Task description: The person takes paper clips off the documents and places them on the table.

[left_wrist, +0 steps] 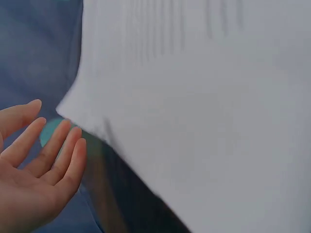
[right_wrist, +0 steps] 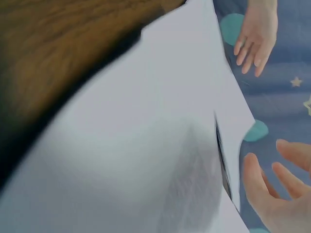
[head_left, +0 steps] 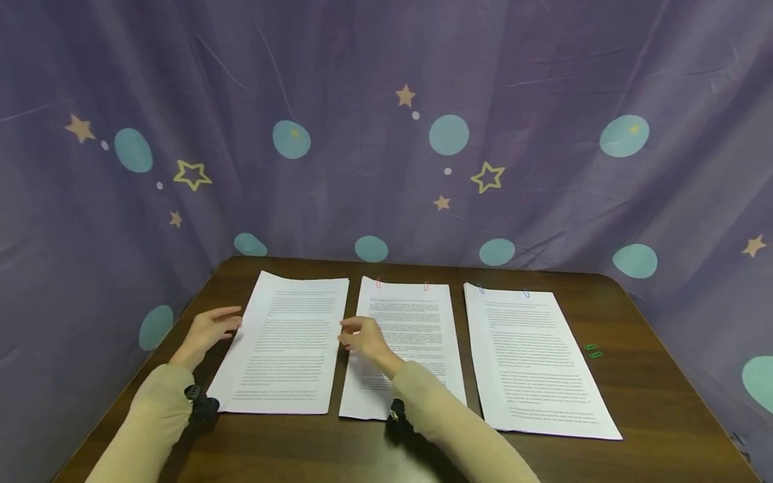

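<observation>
My left hand (head_left: 208, 332) is at the left edge of the left stack of printed sheets (head_left: 296, 349). In the left wrist view its fingers (left_wrist: 73, 165) are spread and bent a little, with nothing between them. My right hand (head_left: 365, 339) hovers by the left stack's right edge, over the middle stack (head_left: 417, 362). Loosely curved fingers (right_wrist: 252, 179) and an apart thumb show in the right wrist view, holding nothing. Two red paper clips (head_left: 425, 286) sit on the middle stack's top edge; the left stack shows none.
To the right lies a third stack (head_left: 537, 362) with two blue paper clips (head_left: 527, 293) on its top edge. Two green paper clips (head_left: 595, 355) lie loose on the brown table (head_left: 664, 402). Behind the table hangs a purple curtain (head_left: 362, 67).
</observation>
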Demonstrator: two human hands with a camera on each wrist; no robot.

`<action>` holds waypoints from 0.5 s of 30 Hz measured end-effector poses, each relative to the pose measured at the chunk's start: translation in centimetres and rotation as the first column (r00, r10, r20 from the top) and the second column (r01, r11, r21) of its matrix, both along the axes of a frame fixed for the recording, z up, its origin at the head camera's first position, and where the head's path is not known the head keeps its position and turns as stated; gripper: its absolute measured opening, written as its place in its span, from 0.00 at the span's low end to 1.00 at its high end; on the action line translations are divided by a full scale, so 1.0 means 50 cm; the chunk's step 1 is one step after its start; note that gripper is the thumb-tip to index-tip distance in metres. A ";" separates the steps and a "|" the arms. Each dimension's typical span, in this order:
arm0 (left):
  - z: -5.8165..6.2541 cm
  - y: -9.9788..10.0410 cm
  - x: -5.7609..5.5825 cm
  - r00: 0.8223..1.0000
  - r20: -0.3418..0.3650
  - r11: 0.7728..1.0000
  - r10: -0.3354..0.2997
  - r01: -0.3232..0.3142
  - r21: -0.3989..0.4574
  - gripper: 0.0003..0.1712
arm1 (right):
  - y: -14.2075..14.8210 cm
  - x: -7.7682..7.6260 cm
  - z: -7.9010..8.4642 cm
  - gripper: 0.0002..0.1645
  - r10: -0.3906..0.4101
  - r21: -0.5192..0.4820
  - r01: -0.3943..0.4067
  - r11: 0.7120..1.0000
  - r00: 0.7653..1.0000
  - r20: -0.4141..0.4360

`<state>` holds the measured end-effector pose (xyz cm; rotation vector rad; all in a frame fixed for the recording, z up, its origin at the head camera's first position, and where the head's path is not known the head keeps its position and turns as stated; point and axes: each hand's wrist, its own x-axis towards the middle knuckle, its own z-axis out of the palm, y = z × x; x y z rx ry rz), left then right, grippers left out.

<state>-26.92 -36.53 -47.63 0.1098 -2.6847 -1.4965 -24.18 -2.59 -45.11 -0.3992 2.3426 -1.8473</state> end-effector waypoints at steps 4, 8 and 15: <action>0.032 0.053 0.011 0.997 -0.056 0.997 -0.061 0.063 0.041 0.29 | 0.039 -0.001 0.017 0.19 0.028 0.026 -0.029 0.999 0.999 0.024; 0.079 0.124 0.033 0.987 -0.107 0.987 -0.122 0.133 0.096 0.25 | 0.083 -0.005 0.029 0.19 0.012 0.081 -0.013 0.997 1.000 0.012; 0.100 0.203 0.035 0.977 -0.120 0.973 -0.177 0.192 0.126 0.21 | 0.158 -0.010 0.049 0.18 -0.013 0.122 0.014 0.992 1.000 -0.012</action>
